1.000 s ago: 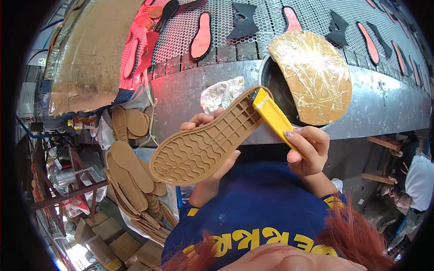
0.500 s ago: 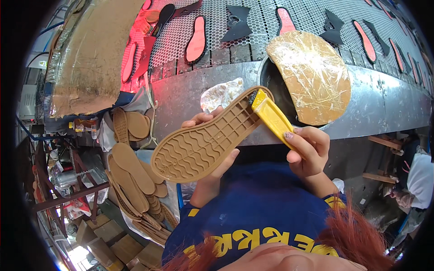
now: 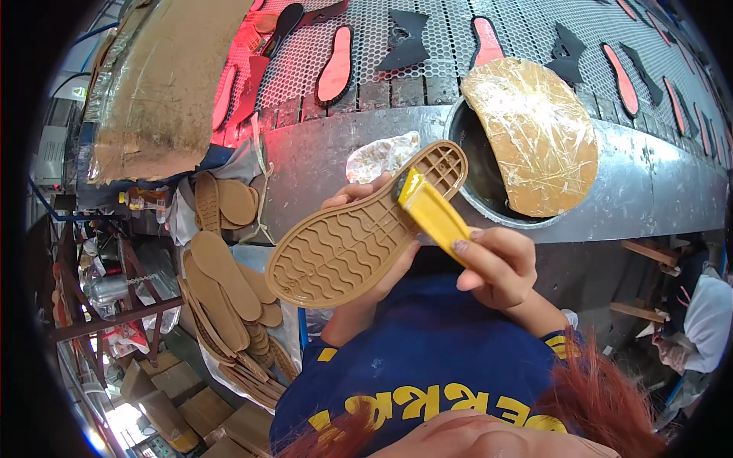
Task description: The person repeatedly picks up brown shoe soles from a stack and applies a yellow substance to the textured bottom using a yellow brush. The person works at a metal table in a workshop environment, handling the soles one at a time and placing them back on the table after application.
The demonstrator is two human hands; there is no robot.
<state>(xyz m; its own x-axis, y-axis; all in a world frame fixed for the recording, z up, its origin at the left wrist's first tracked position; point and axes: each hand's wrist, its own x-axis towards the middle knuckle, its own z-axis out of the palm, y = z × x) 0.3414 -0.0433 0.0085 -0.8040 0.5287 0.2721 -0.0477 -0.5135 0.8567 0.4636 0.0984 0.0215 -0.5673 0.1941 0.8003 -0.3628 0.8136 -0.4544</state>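
Observation:
A tan shoe sole (image 3: 336, 252) lies slanted in front of me, its wave-and-grid side facing up and its heel end toward the upper right. My left hand (image 3: 382, 278) grips it from beneath, fingers along the far edge and thumb near the close edge. Between the fingers and thumb of my right hand (image 3: 500, 263) is the handle of a yellow brush (image 3: 434, 210). The dark bristles touch the sole's grid near the waist. Just beyond the heel stands a round metal pot (image 3: 475, 145), partly covered by a tan, film-wrapped lid (image 3: 534, 137).
A crumpled white cloth or paper (image 3: 382, 155) lies on the metal ledge (image 3: 305, 153). Behind it, a perforated conveyor (image 3: 443, 30) carries pink insoles (image 3: 336, 65) and black pieces (image 3: 405, 42). Stacked tan soles (image 3: 221, 282) are at my left, below a large cardboard sheet (image 3: 160, 91).
The brush has moved left along the sole, from the heel to the waist. My right hand has moved left with it, and the sole has shifted slightly right.

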